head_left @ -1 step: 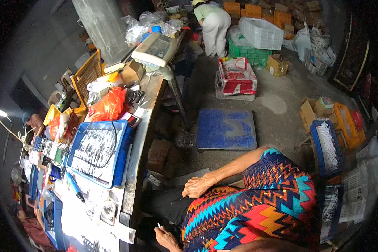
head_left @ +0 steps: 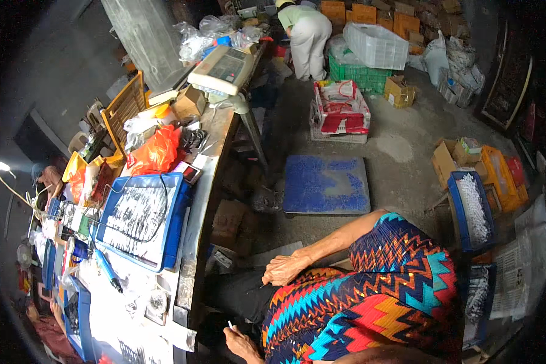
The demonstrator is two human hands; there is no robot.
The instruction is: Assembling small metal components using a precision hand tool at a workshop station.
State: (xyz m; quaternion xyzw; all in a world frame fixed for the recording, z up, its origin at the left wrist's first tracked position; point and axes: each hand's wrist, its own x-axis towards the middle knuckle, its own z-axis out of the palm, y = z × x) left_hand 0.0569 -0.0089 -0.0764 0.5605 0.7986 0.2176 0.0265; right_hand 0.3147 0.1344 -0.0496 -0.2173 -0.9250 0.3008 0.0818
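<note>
My left hand (head_left: pixel 244 344) is low in the picture, beside the table's near edge, its fingers pinched on a small white stick-like piece (head_left: pixel 230 326). Over my dark-clothed lap, my right hand (head_left: pixel 286 270) is closed with its fingers curled. A tiny pale tip shows by those fingertips, too small to name. The two hands are apart. On the table (head_left: pixel 191 267) to the left lies a blue pen-shaped electric tool (head_left: pixel 106 270). Behind it, a blue tray (head_left: pixel 175 227) holds many small dark and white pieces, with a black cable across it.
An orange plastic bag (head_left: pixel 155 151) and a scale display (head_left: pixel 221 70) stand farther along the table. A blue floor platform (head_left: pixel 327 185) lies ahead. At right, a blue tray (head_left: pixel 457 209) holds white pieces. One person (head_left: pixel 309 42) bends over at the back; another person (head_left: pixel 48 176) sits far left.
</note>
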